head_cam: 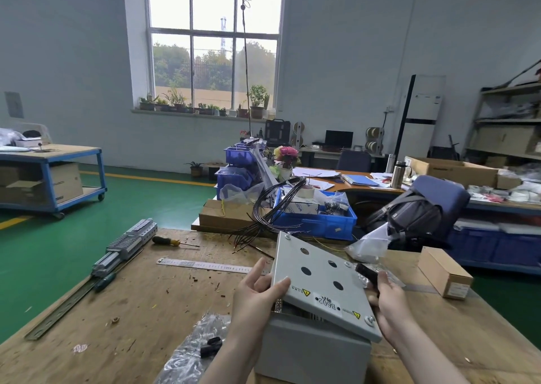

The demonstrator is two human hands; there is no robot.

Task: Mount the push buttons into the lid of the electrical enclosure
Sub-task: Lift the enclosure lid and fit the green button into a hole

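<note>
On the scuffed wooden counter (140,293), at lower centre of the frame, we had the grey sheet-metal enclosure box (313,351) with its flat grey four-hole lid (319,278) tilted across the top. The lid looked stiff, light and smooth-painted, best taken by its edges. Our left hand (257,293) held its left edge, thumb on top, fingers loosely spread. Our right hand (386,298) at the lid's right edge gripped a black cylindrical push button (366,272) in curled fingers.
</note>
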